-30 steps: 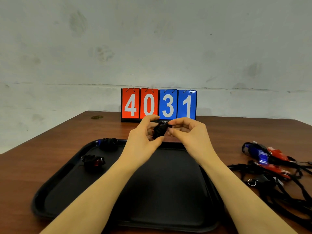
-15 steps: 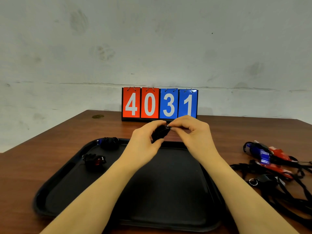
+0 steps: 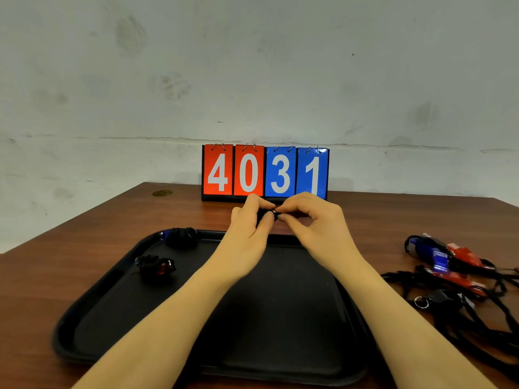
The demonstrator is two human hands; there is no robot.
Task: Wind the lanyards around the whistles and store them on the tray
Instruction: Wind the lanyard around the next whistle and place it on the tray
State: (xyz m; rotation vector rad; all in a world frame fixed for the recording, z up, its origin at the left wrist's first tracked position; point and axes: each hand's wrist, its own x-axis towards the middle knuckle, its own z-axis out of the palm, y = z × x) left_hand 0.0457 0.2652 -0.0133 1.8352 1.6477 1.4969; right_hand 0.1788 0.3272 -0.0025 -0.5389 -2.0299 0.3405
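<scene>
**Third whistle, last tuck of the cord**

While both my hands hovered over the far rim of the tray [image 3: 92, 310], my left hand [image 3: 247, 234] gripped the small black whistle [image 3: 264, 216] with thumb and fingers curled round it, and my right hand [image 3: 311, 220] pinched the cord end by its little metal ring [image 3: 273, 211]. The bundle was mostly hidden between my fingertips, so I could not tell how neat the winding was.

Two wound whistles already sat in the tray's far left corner: a blue one [image 3: 182, 237] against the rim and a red one [image 3: 157, 266] just nearer. The unwound pile [image 3: 449, 273] lay on the table [image 3: 84, 248] to the right, cords tangled.

I judged the risk to be the loose end: if my pinch eased before the tuck held, the cord would spring off. Dropped here, it could land on the rim and roll toward the scoreboard [image 3: 265, 172] close behind. The middle and near tray offered plenty of room.
</scene>
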